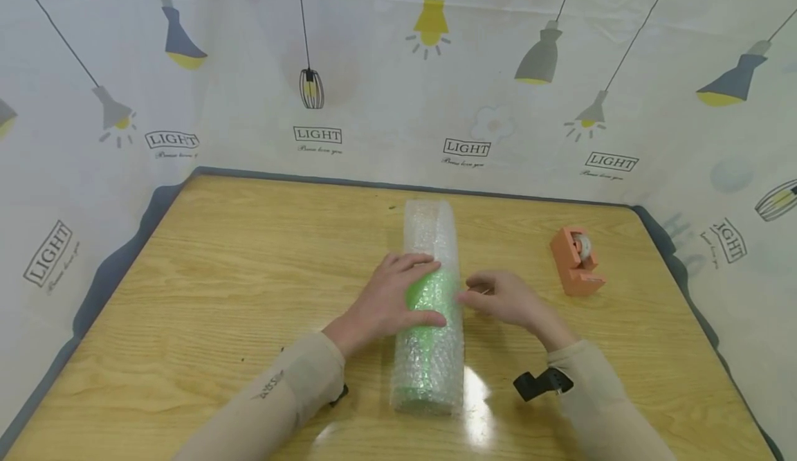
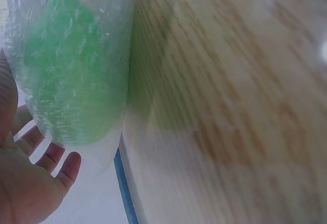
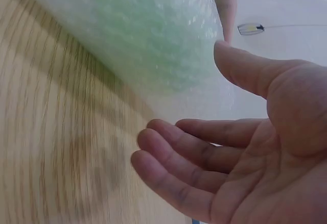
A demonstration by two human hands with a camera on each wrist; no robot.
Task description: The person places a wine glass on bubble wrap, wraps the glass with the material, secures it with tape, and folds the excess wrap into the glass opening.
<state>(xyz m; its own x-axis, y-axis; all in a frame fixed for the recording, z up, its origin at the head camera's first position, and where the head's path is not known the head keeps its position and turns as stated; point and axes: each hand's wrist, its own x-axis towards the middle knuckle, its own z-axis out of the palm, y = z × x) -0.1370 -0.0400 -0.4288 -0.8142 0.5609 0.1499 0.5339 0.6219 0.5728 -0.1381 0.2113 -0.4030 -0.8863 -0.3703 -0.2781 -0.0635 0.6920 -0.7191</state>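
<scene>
A long roll of bubble wrap [image 1: 429, 367] lies on the wooden table, pointing away from me, with a green object inside showing through the clear layers. My left hand [image 1: 389, 298] rests across its middle from the left, thumb and fingers spread over the top. In the left wrist view, the fingertips [image 2: 71, 168] lie along the wrap's edge. Close by the roll's right side is my right hand [image 1: 507, 298], thumb tip right at the wrap. Its fingers [image 3: 179, 157] are loosely bent in the right wrist view, with nothing seen between them.
An orange tape dispenser [image 1: 573, 267] with a roll of clear tape stands to the right on the table [image 1: 249, 260]. Behind and at both sides hangs a white curtain [image 1: 386, 149] printed with lamps, its dark blue lower border following the table's edges.
</scene>
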